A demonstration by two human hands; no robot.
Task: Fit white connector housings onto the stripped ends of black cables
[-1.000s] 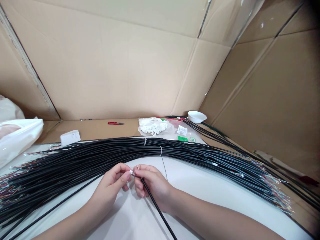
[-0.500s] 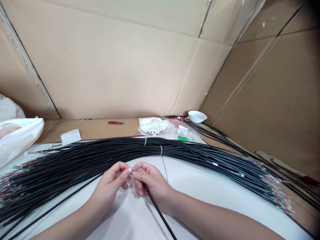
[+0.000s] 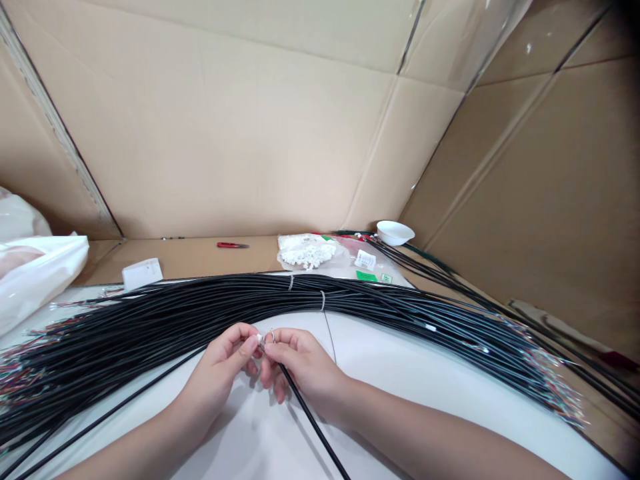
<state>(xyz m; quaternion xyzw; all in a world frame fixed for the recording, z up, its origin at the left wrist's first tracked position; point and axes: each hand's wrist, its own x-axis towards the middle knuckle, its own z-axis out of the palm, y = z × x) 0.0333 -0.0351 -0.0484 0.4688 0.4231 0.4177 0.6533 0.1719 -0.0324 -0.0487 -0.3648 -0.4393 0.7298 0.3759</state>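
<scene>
My left hand (image 3: 229,355) pinches a small white connector housing (image 3: 260,339) between thumb and forefinger. Close against it, my right hand (image 3: 295,360) is closed on the end of a black cable (image 3: 315,423), whose thin wires run toward the connector. The cable slants down from the fingers to the bottom edge of the view. How far the wires sit inside the connector is too small to tell. A large bundle of black cables (image 3: 200,307) arches behind both hands, with frayed coloured wire ends at either side.
White ties (image 3: 323,301) bind the bundle. Behind it lie red-handled snips (image 3: 233,245), a bag of white connectors (image 3: 307,253), a paper slip (image 3: 143,273) and a white bowl (image 3: 395,233). A white plastic bag (image 3: 43,267) is at left. Cardboard walls (image 3: 240,133) enclose the table (image 3: 400,373).
My right hand has shifted slightly left, closer to the left fingers, and its lower fingers have loosened a little. The cable has moved slightly left with it. My left hand stays nearly still.
</scene>
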